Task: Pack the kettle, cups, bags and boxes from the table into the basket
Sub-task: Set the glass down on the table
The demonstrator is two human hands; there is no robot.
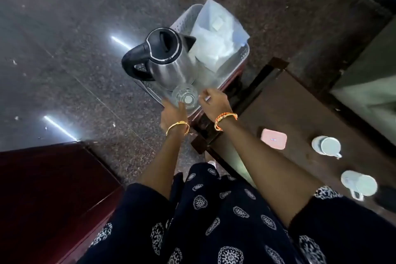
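Seen from above, we look down past a dark dress printed with white medallions to two bare forearms reaching forward. On the dark table at our right stand two white cups, the nearer cup lying close to the table's edge and the farther cup just beyond it, each with its handle showing. A small pink box rests flat on the table to their left, well apart from both.

Farther on, our left hand, a gold bangle at its wrist, is closed around the near side of a clear glass, thumb against its wall. Our right hand, with an orange thread band at the wrist, hovers just beside the glass, fingers loosely spread and gripping nothing that we can make out.

The glass sits at the near end of the pale perforated basket, which stands on the speckled stone floor. Just behind the glass, inside the basket, the steel kettle stands upright with its black lid shut and its handle pointing left. At the far end a translucent plastic bag leans against the kettle's spout side.
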